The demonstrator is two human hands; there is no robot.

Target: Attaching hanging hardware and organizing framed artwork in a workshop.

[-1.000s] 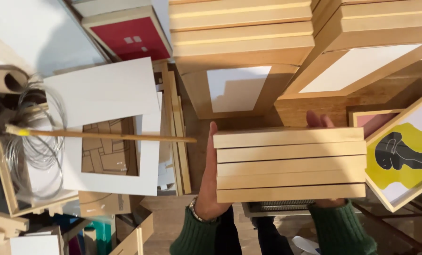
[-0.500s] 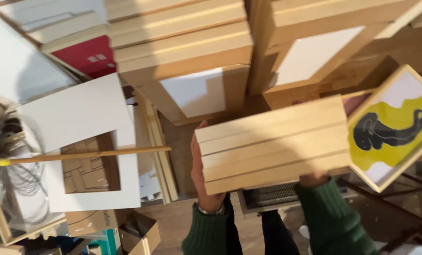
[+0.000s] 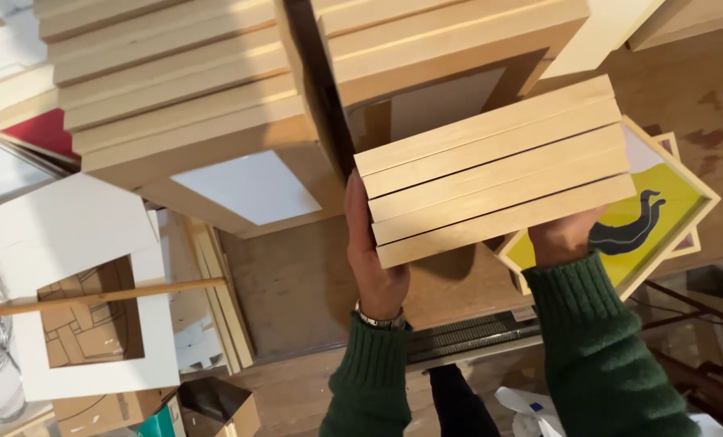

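Left hand and right hand grip four stacked wooden frames.

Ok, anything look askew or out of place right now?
Nothing damaged. The bundle of wooden frames sits tilted between left hand and right hand, and the yellow picture beneath it lies skewed.

1. Both arms wear thick, dark green knitted sleeves — the weave is coarse and ribbed at the cuffs.
2. The left hand is bare, with a silver metal watch band at the wrist, just above the cuff.
3. The right hand is bare too — no ring or band shows on it.
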